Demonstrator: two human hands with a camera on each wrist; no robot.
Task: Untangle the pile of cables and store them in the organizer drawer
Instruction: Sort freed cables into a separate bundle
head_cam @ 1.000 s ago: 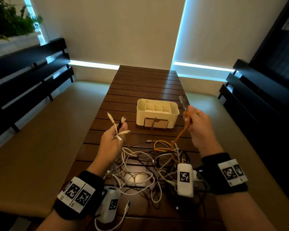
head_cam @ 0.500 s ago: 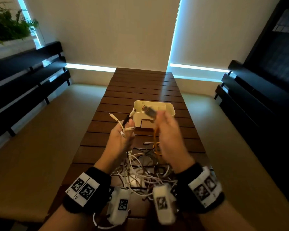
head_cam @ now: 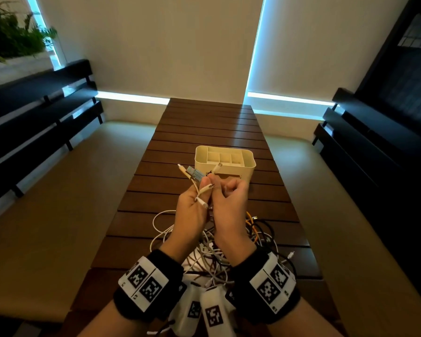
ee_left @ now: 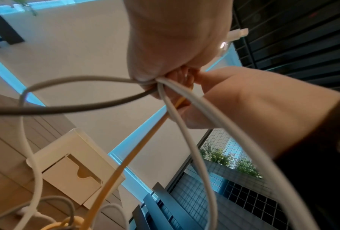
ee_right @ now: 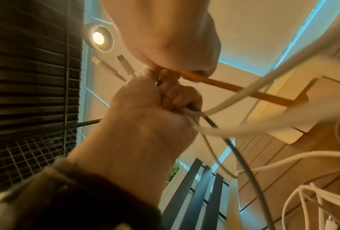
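A tangled pile of white, black and grey cables (head_cam: 212, 254) lies on the wooden slat table (head_cam: 204, 122) under my wrists. My left hand (head_cam: 202, 190) is raised above it and grips several cable ends, among them a metal USB plug (head_cam: 195, 175) and white connectors. My right hand (head_cam: 226, 190) is curled right against the left and pinches the orange cable (ee_right: 234, 88), which hangs down to the pile (head_cam: 252, 226). The cream organizer (head_cam: 243, 170) stands just beyond the hands, its front drawer (ee_left: 70, 179) closed.
Cushioned benches with dark slatted backs (head_cam: 34, 122) run along both sides of the table. The far half of the table lies beyond the organizer. Cable loops spread toward the right table edge (head_cam: 289, 254).
My right hand has carried the orange cable's end leftward from the table's right side to meet the left hand. The left hand has kept its hold on its bundle of ends.
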